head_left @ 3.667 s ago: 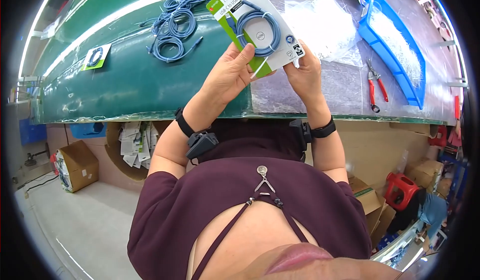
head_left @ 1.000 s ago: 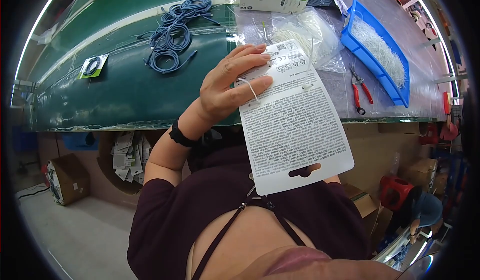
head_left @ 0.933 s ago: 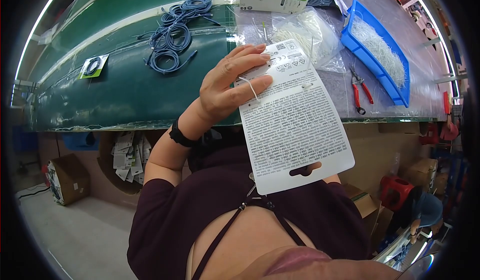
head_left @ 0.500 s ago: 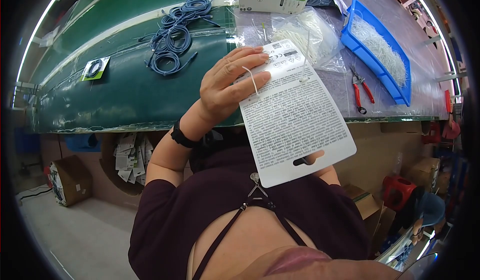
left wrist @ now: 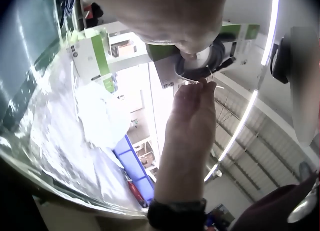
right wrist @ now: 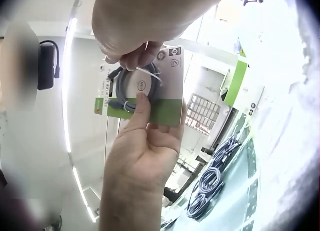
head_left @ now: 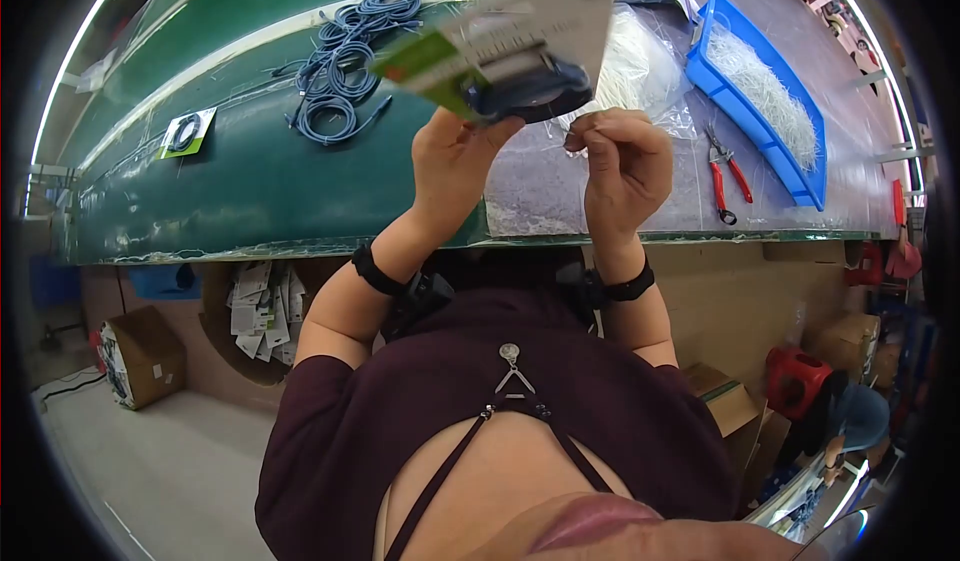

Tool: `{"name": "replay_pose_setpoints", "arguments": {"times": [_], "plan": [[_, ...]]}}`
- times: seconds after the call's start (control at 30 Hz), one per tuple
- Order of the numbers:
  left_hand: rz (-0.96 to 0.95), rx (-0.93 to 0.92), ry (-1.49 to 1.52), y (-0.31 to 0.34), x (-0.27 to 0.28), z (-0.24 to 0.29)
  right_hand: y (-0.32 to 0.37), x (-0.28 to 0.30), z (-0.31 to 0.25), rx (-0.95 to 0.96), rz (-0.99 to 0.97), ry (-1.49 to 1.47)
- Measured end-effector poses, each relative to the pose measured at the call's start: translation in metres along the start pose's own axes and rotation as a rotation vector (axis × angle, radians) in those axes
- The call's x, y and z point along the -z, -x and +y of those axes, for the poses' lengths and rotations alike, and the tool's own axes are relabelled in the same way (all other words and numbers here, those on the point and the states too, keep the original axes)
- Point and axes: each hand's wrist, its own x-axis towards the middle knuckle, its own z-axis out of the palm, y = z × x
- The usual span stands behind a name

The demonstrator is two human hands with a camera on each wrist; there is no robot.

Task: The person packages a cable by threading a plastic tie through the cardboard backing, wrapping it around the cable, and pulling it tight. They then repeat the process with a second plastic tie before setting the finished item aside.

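Note:
My left hand (head_left: 450, 161) grips the lower edge of a printed white-and-green packaging card (head_left: 430, 61), its thumb on the front. On that card sits a coiled blue USB-C cable (head_left: 535, 89), blurred in the head view. The right wrist view shows the left thumb against the coil (right wrist: 120, 91). A thin white cable tie (right wrist: 150, 74) crosses the coil there, at the fingertips of my right hand (head_left: 628, 166), which pinches it. In the left wrist view the right hand's fingers (left wrist: 200, 91) are bunched by the coil.
Loose coiled blue cables (head_left: 345, 71) and a carded cable (head_left: 188, 133) lie on the green mat. Farther right are a plastic bag of white ties (head_left: 640, 71), red-handled cutters (head_left: 728, 176) and a blue bin (head_left: 770, 151) holding clear strands. The table's edge (head_left: 250, 258) runs before me.
The card has turned from its printed back to its cable side and risen away from my body. The right hand, earlier hidden behind it, now shows at its right.

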Motion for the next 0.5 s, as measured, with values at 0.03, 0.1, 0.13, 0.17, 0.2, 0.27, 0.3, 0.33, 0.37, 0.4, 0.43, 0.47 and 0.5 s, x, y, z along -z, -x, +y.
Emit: {"name": "replay_pose_setpoints", "arguments": {"times": [0.03,0.1,0.13,0.17,0.2,0.27,0.3,0.33,0.37,0.4,0.43,0.47,0.5], "plan": [[0.051,0.091,0.152,0.0,-0.003,-0.005,-0.002,0.002,0.002,0.058,-0.043,0.137],[0.11,0.182,0.304,-0.002,-0.006,-0.008,-0.006,0.001,0.003,0.113,-0.092,0.271],[0.122,0.238,0.372,-0.005,-0.007,-0.005,-0.011,-0.004,0.001,0.171,-0.116,0.419],[0.134,0.293,0.44,-0.008,-0.007,-0.002,-0.015,-0.008,0.0,0.228,-0.14,0.567],[0.146,0.348,0.508,-0.01,-0.007,-0.002,-0.017,-0.01,-0.001,0.287,-0.164,0.715],[0.164,0.339,0.513,-0.013,-0.005,-0.006,-0.018,-0.01,-0.003,0.271,-0.191,0.77],[0.177,0.331,0.52,-0.014,-0.004,-0.009,-0.017,-0.009,-0.003,0.256,-0.215,0.829],[0.189,0.323,0.528,-0.014,-0.004,-0.012,-0.017,-0.008,-0.004,0.24,-0.239,0.889],[0.193,0.327,0.53,-0.013,-0.003,-0.015,-0.017,-0.008,-0.004,0.236,-0.243,0.89],[0.186,0.311,0.452,-0.011,-0.002,-0.019,-0.017,-0.008,-0.004,0.213,-0.263,0.901],[0.177,0.293,0.374,-0.01,-0.001,-0.022,-0.018,-0.008,-0.005,0.192,-0.282,0.911],[0.168,0.273,0.296,-0.01,0.0,-0.022,-0.019,-0.009,-0.005,0.173,-0.3,0.921],[0.169,0.272,0.298,-0.009,-0.001,-0.022,-0.019,-0.009,-0.005,0.174,-0.301,0.922]]}}
